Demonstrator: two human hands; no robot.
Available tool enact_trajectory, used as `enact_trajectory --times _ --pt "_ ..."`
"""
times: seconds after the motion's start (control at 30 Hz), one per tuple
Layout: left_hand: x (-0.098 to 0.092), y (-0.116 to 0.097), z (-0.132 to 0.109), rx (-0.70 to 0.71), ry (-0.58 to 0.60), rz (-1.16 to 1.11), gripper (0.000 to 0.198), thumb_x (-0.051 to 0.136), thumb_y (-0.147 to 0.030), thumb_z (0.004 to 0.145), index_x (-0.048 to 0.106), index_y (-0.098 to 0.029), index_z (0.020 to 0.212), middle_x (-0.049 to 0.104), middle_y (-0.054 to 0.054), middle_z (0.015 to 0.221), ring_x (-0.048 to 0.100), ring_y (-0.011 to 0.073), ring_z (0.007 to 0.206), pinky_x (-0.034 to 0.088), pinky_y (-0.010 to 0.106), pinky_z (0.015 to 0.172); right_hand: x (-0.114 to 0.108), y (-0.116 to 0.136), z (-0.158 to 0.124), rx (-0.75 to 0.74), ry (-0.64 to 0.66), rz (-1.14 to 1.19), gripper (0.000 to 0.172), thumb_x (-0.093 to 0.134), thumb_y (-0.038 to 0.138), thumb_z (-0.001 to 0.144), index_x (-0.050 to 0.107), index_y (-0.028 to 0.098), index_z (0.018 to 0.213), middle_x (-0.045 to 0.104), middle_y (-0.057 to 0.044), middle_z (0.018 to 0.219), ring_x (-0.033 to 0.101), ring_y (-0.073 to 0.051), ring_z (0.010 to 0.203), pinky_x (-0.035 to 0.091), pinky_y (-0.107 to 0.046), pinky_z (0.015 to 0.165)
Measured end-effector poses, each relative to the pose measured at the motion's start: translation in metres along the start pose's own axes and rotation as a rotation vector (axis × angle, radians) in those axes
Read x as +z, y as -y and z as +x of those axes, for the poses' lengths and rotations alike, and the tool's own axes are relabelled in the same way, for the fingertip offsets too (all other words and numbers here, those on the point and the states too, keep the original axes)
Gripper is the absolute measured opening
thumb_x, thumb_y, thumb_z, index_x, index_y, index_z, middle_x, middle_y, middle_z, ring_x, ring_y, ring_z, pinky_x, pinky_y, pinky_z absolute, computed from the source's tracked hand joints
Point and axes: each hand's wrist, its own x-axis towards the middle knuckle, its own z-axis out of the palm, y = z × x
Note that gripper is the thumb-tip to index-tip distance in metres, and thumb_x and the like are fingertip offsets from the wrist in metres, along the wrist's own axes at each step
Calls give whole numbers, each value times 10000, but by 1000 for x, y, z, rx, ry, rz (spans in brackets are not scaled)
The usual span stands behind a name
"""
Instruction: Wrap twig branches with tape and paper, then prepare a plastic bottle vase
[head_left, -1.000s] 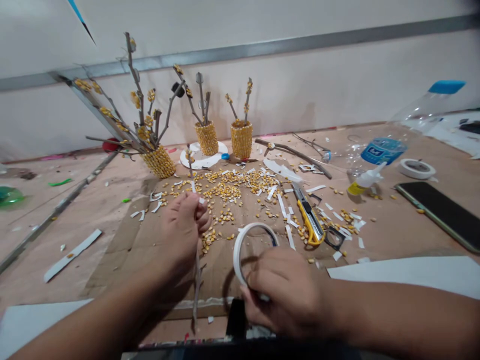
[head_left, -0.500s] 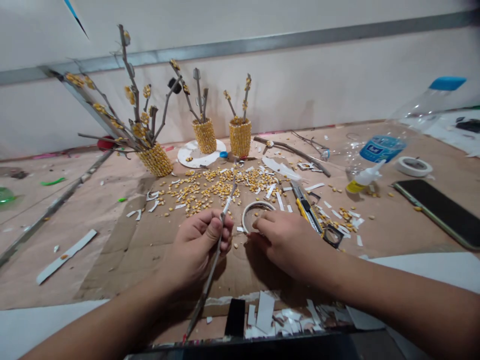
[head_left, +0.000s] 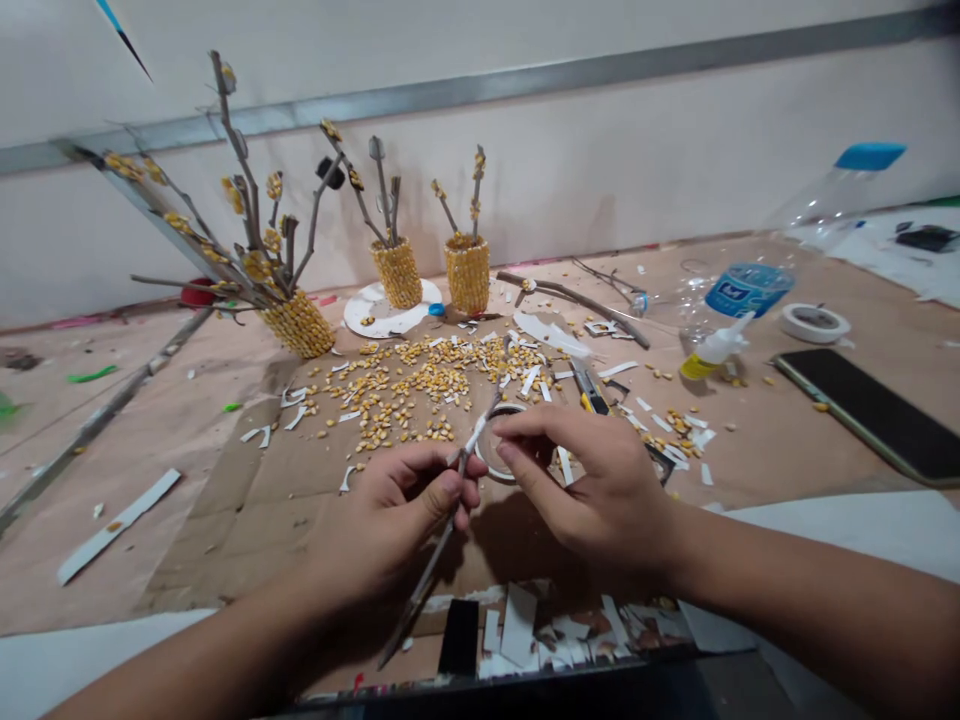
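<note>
My left hand (head_left: pixel 420 505) is closed round a thin grey twig (head_left: pixel 431 575), which slants up and away from me. White tape-like wrapping (head_left: pixel 477 430) covers a stretch of the twig just above those fingers. Beside the wrapping, my right hand (head_left: pixel 600 475) has its thumb and forefinger brought close together; whatever is between them is too small to make out. A white ring (head_left: pixel 486 462), like a tape roll, lies behind the right fingertips. Yellow corn kernels (head_left: pixel 427 380) are scattered over the cardboard (head_left: pixel 240 500) beyond both hands.
Three kernel-covered pots with twigs stand at the back: a leaning left pot (head_left: pixel 300 325), a middle pot (head_left: pixel 397 272) and a right pot (head_left: pixel 467 275). Rightward lie a yellow cutter (head_left: pixel 591 388), glue bottle (head_left: pixel 712 350), plastic bottle (head_left: pixel 750 290), tape roll (head_left: pixel 816 322) and phone (head_left: pixel 870 410).
My right hand has lifted from the ring on the cardboard and come up beside the twig's white wrapping. The left hand still grips the twig. The view has shifted slightly.
</note>
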Motion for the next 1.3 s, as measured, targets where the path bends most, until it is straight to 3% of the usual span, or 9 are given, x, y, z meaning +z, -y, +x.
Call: enact_trajectory --times 0.1,0.27,0.4,0.6,0.77,0.97,1.3 --pt "3 -1 -2 -6 11 46 291 857 -419 849 769 -201 1020 651 0 713 540 81 504 434 183 451 0 3 1 100 6 66 98 643 189 983 736 199 956 773 -11 832 691 -139 711 525 -269 682" --pt "6 -2 -4 91 -29 143 384 889 -348 809 784 -227 1158 662 4 779 566 96 542 457 199 461 3 3 4 404 45 249 194 639 261 971 751 189 830 743 -3 728 662 -131 647 502 -249 599" --pt "4 0 -4 279 -55 356 304 873 -284 817 825 -263 1116 711 18 804 642 131 669 529 225 588 4 3 7 503 79 401 227 651 303 945 733 175 777 710 -8 674 618 -122 587 485 -244 549" --pt "0 2 -6 479 -77 630 284 839 -249 861 830 -352 1125 762 -8 847 674 127 754 534 231 716 2 8 9 523 88 488 249 698 348 910 722 177 731 689 -3 637 573 -104 524 464 -229 488" --pt "-2 2 -9 474 -69 725 258 811 -280 894 824 -340 1145 770 3 879 677 142 779 537 247 730 1 8 7 514 96 439 242 684 307 920 718 184 714 688 -5 632 592 -117 561 472 -231 506" --pt "1 -1 -7 432 -120 583 190 856 -269 823 856 -291 1012 782 22 825 686 154 726 544 246 674 -1 5 6 423 142 421 214 630 273 967 707 185 788 698 -7 705 600 -113 602 473 -232 544" --pt "9 -4 -9 334 -143 339 146 869 -238 772 849 -236 917 765 35 748 696 163 646 555 249 583 3 -1 3 393 177 470 215 549 259 1035 686 187 887 684 0 787 586 -102 632 475 -241 599"
